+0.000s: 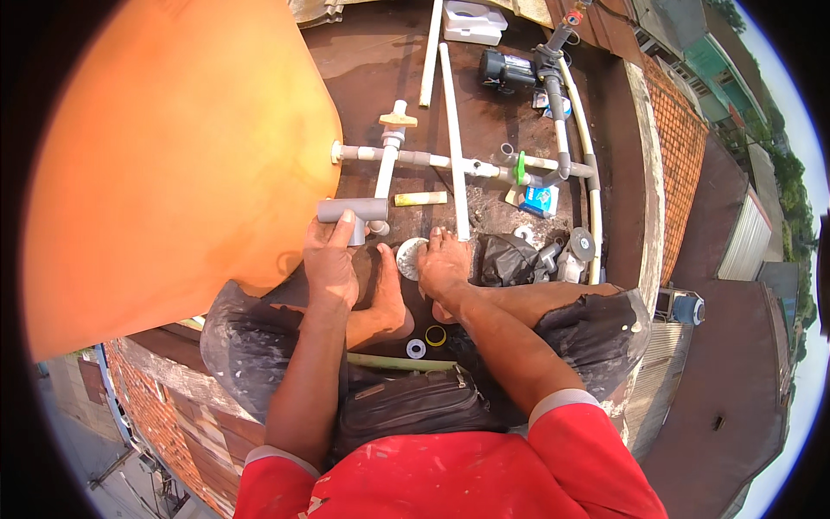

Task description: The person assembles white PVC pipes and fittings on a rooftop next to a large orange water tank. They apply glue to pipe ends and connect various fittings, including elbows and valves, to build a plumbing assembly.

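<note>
My left hand (331,259) is closed around a grey pipe tee (353,210), thumb pressed on its side, just in front of a standing white pipe. My right hand (443,266) is low between my feet, its fingers stretched forward and apart. Beside it is a round, whitish, speckled disc (411,259); I cannot tell whether the hand touches it. My left bare foot (386,298) lies to the left of the disc. Near my feet are a white tape roll (416,349) and a yellow ring (436,336).
An orange tank (181,173) fills the left, joined to pipework with an orange-handled valve (398,121) and a green-handled valve (520,168). A long white pipe (454,143) lies ahead. At right are a pump (508,71), black plastic bag (507,259), angle grinder (574,255) and roof edge (650,173).
</note>
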Action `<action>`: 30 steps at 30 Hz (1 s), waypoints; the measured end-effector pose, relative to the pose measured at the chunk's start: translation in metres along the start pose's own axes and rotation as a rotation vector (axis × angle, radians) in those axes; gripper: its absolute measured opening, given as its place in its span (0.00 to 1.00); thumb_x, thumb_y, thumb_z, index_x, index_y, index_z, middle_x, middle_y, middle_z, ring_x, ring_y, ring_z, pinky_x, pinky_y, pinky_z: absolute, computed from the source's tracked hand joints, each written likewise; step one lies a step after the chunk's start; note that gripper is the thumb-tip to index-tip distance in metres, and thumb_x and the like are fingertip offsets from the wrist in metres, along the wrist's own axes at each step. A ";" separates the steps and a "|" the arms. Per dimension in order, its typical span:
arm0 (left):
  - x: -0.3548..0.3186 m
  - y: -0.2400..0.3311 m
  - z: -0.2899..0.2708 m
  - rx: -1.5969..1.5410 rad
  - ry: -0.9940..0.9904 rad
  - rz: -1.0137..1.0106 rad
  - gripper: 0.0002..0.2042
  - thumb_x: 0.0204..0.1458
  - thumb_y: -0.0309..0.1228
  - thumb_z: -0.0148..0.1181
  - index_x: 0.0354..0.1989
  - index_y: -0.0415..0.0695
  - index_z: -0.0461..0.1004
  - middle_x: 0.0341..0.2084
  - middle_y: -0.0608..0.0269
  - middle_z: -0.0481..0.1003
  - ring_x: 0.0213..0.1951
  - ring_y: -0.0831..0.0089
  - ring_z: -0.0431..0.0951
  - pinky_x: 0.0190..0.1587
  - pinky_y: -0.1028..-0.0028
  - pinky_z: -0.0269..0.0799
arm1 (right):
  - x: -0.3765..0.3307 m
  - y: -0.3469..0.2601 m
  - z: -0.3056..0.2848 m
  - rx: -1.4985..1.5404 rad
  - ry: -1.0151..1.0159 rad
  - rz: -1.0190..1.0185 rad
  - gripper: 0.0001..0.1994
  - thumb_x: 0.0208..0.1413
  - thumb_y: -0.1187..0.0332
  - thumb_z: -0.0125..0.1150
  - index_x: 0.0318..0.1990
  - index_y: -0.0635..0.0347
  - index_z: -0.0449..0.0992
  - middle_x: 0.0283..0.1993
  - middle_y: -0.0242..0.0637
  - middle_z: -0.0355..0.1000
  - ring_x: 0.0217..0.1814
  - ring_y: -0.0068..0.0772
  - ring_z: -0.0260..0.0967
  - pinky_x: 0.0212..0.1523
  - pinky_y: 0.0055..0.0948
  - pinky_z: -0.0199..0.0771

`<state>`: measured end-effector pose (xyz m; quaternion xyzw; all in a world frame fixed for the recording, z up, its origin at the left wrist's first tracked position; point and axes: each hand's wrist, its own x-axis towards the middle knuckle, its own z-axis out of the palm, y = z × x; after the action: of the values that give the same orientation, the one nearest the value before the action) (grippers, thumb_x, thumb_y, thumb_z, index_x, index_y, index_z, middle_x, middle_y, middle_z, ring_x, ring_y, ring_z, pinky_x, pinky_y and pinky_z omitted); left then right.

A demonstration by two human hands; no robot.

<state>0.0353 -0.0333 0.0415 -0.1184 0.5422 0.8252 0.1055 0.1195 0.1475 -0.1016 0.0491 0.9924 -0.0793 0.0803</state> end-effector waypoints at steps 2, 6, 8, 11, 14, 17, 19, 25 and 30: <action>0.000 -0.004 -0.001 0.007 -0.002 0.013 0.16 0.70 0.25 0.62 0.62 0.37 0.71 0.52 0.55 0.79 0.47 0.69 0.83 0.48 0.69 0.85 | 0.002 0.002 -0.002 0.011 -0.021 -0.002 0.19 0.64 0.63 0.60 0.57 0.62 0.84 0.75 0.56 0.70 0.78 0.55 0.67 0.65 0.58 0.74; -0.003 -0.005 0.008 -0.006 -0.007 0.002 0.12 0.68 0.22 0.64 0.57 0.38 0.72 0.48 0.56 0.80 0.45 0.67 0.84 0.49 0.67 0.84 | 0.002 0.004 0.002 0.057 -0.018 0.028 0.20 0.58 0.64 0.66 0.56 0.62 0.84 0.75 0.56 0.70 0.78 0.54 0.67 0.65 0.58 0.74; -0.003 -0.006 0.012 -0.042 0.007 -0.016 0.12 0.68 0.22 0.64 0.57 0.38 0.72 0.48 0.56 0.80 0.46 0.67 0.84 0.50 0.67 0.84 | 0.003 0.006 0.002 0.052 -0.011 0.035 0.20 0.61 0.63 0.62 0.57 0.62 0.84 0.74 0.55 0.71 0.77 0.53 0.68 0.65 0.58 0.73; -0.007 -0.005 0.016 -0.034 0.022 -0.018 0.13 0.68 0.23 0.64 0.57 0.38 0.72 0.49 0.55 0.80 0.47 0.66 0.84 0.51 0.66 0.85 | 0.000 0.004 -0.001 0.005 -0.020 0.056 0.25 0.73 0.58 0.44 0.62 0.64 0.82 0.73 0.48 0.74 0.77 0.45 0.69 0.70 0.53 0.67; -0.004 -0.010 0.009 -0.019 0.021 -0.044 0.14 0.69 0.25 0.64 0.59 0.39 0.72 0.48 0.56 0.80 0.46 0.66 0.85 0.48 0.68 0.84 | 0.002 -0.001 -0.010 0.048 -0.090 0.072 0.25 0.73 0.58 0.45 0.63 0.65 0.81 0.73 0.47 0.75 0.76 0.45 0.70 0.70 0.53 0.66; -0.002 -0.012 0.005 -0.035 -0.002 -0.108 0.16 0.69 0.29 0.65 0.62 0.42 0.72 0.48 0.59 0.81 0.41 0.68 0.85 0.42 0.72 0.84 | 0.000 0.002 -0.011 0.008 -0.055 0.044 0.25 0.72 0.59 0.45 0.63 0.66 0.81 0.72 0.47 0.76 0.77 0.46 0.69 0.70 0.52 0.67; -0.002 -0.013 0.006 -0.055 -0.033 -0.157 0.17 0.69 0.29 0.65 0.63 0.42 0.72 0.47 0.59 0.81 0.39 0.68 0.85 0.42 0.72 0.83 | 0.001 0.007 0.003 0.035 0.033 0.084 0.24 0.71 0.60 0.46 0.61 0.67 0.82 0.70 0.48 0.77 0.74 0.47 0.72 0.68 0.51 0.68; -0.004 -0.009 0.004 -0.031 -0.016 -0.194 0.11 0.70 0.30 0.63 0.55 0.38 0.74 0.47 0.56 0.81 0.41 0.67 0.84 0.44 0.70 0.84 | 0.001 0.003 -0.016 0.230 -0.019 0.121 0.29 0.62 0.55 0.63 0.62 0.72 0.78 0.68 0.57 0.76 0.70 0.55 0.74 0.66 0.51 0.70; -0.005 -0.011 0.009 -0.081 -0.030 -0.228 0.12 0.71 0.30 0.63 0.56 0.38 0.73 0.47 0.55 0.81 0.42 0.65 0.86 0.41 0.71 0.86 | -0.001 0.005 -0.010 0.255 0.050 0.142 0.34 0.59 0.55 0.68 0.65 0.74 0.74 0.65 0.61 0.76 0.62 0.59 0.77 0.65 0.52 0.70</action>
<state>0.0425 -0.0210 0.0364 -0.1714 0.4898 0.8306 0.2020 0.1201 0.1541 -0.0927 0.1309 0.9700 -0.1977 0.0542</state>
